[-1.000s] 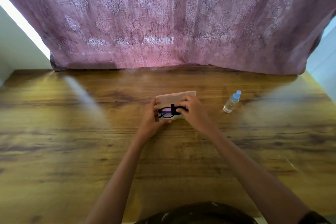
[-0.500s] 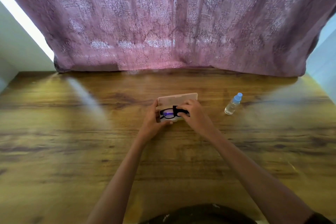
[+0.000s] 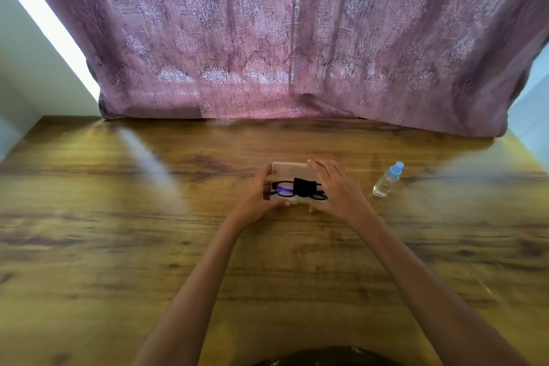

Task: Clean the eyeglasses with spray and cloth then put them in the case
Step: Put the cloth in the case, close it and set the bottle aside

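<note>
2 grips steady the open beige rectangular case point(image 3: 288, 169) mid-table: your left hand point(image 3: 258, 202) and right hand point(image 3: 338, 193) clasp its ends, probably so the black-framed eyeglasses point(image 3: 280, 187) inside, under the folded black cloth point(image 3: 303, 187), won't shift as the far lid closes.

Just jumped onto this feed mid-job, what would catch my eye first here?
First, the open case at the middle of the wooden table, with black glasses lying in it and a folded black cloth on top of them. The left hand and right hand hold its two ends. A big mauve curtain fills the background, and a small spray bottle sits to the right, apart from the case.
</note>
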